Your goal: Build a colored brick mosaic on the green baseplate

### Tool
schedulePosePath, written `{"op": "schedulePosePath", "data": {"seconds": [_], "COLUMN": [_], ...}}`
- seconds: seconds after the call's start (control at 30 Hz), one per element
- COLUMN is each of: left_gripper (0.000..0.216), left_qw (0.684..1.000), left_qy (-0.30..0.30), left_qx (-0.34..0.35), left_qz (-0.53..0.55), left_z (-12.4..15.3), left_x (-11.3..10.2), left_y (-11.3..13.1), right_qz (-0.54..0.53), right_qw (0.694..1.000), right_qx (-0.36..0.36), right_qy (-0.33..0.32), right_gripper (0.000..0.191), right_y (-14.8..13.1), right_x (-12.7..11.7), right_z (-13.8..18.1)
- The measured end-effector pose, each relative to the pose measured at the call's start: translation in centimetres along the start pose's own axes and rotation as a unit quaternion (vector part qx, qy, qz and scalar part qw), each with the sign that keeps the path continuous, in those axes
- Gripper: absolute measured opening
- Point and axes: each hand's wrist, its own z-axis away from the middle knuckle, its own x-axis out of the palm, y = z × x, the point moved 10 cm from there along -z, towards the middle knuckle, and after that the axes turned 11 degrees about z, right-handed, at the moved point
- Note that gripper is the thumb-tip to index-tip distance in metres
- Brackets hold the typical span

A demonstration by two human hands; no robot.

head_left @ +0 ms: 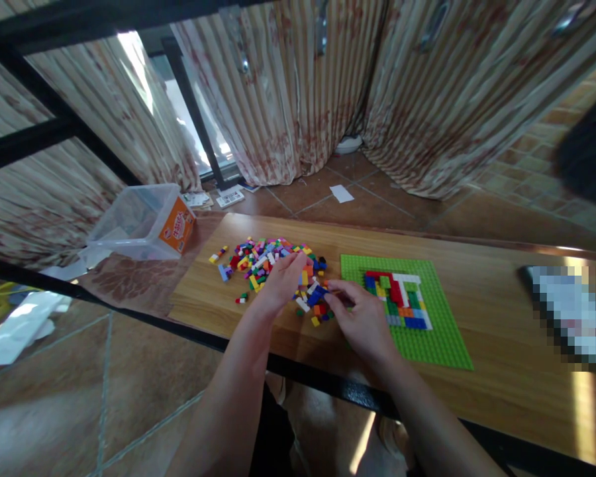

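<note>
Loose plastic building bricks (258, 260) in many colours lie in a pile on the wooden table. Over the pile's right side is my left hand (283, 279), seen edge-on with its fingers stretched forward; part of them is hidden. My right hand (360, 317) has thumb and forefinger curled together at a blue building brick (318, 294), at the near right of the pile. A green baseplate (444, 331) lies to the right, partly behind my right hand. On it stands a low build of coloured bricks (397, 298), with red, white, blue, orange and green pieces.
The table (487, 298) has a dark front edge. A blurred-out flat device (576, 315) lies at its right end. Left of the table stands a clear plastic bin (139, 222) with an orange label. Curtains (288, 99) hang behind; papers (342, 193) lie on the tiled floor.
</note>
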Motion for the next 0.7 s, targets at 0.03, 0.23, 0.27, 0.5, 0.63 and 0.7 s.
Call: {"op": "schedulePosePath", "data": {"seconds": [0.03,0.23,0.27,0.5,0.63,0.7], "left_gripper": [0.032,0.031,0.032,0.037,0.035,0.035], "left_qw": [1.0,0.994,0.993,0.989,0.989,0.988], "left_qy": [-0.015,-0.094,-0.1,-0.088,-0.088,-0.093], "left_qx": [-0.01,0.006,0.009,0.004,-0.006,-0.013], "left_qz": [0.013,0.05,0.061,0.116,0.123,0.124], "left_z": [0.2,0.8,0.8,0.8,0.9,1.0], "left_x": [0.5,3.7,4.1,5.1,4.9,5.0], "left_y": [-0.2,-0.8,-0.8,-0.8,-0.6,-0.7], "right_qz": [-0.032,-0.204,-0.22,-0.273,-0.313,-0.347], "right_qw": [0.999,0.974,0.97,0.953,0.937,0.922], "right_qx": [0.013,0.098,0.104,0.128,0.154,0.171], "right_qy": [0.004,0.013,0.012,0.008,0.001,0.002], "right_gripper": [0.024,0.032,0.033,0.028,0.03,0.03], "right_y": [0.2,1.2,1.3,1.7,2.1,2.5], "right_x": [-0.2,-0.7,-0.7,-0.9,-0.5,-0.2], "right_z": [0.0,-0.8,-0.9,-1.0,-0.7,-0.4]}}
